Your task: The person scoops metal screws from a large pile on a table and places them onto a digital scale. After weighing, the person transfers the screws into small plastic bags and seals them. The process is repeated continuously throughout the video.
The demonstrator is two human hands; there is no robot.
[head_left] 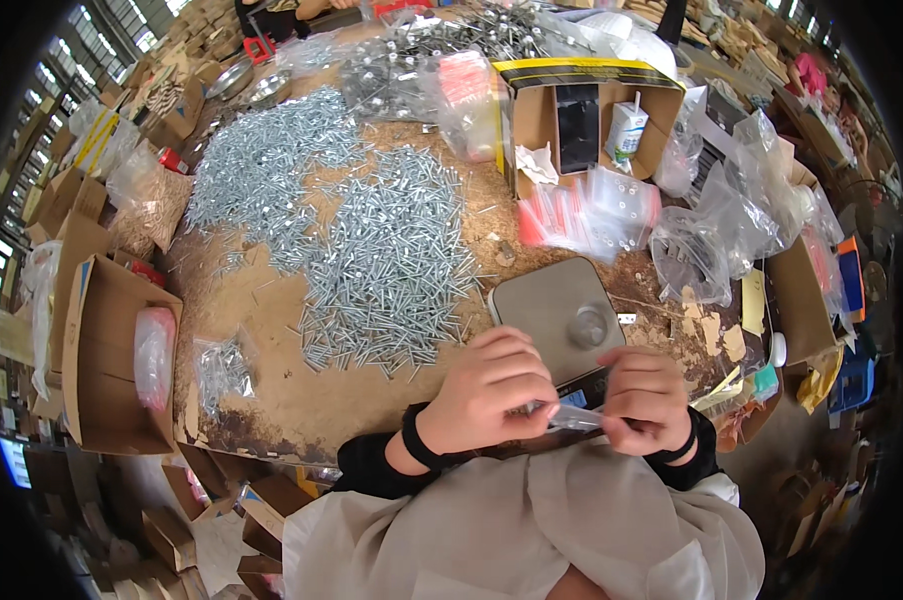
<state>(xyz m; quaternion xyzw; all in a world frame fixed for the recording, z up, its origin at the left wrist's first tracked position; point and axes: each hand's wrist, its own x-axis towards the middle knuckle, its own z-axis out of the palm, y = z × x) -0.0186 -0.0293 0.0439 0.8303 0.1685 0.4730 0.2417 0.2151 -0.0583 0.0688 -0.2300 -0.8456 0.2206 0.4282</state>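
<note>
Both my hands are closed on a small clear plastic bag (575,417) close to my body. My left hand (493,385) grips its left end, where something metallic shows faintly between the fingers. The right end is pinched by my right hand (645,398). Just beyond them sits a flat weighing scale (533,300) with a grey plate, its front edge partly hidden by my left hand. A small clear round cup (587,326) stands on the plate. Left of the scale lies a large pile of silver screws (386,265).
A second screw heap (271,150) spreads farther left. A cardboard box (531,100) holding a dark phone-like slab and a drink carton stands behind red-edged plastic bags (591,212). At the left edge is an open carton (111,360); a filled clear bag (223,372) lies near it.
</note>
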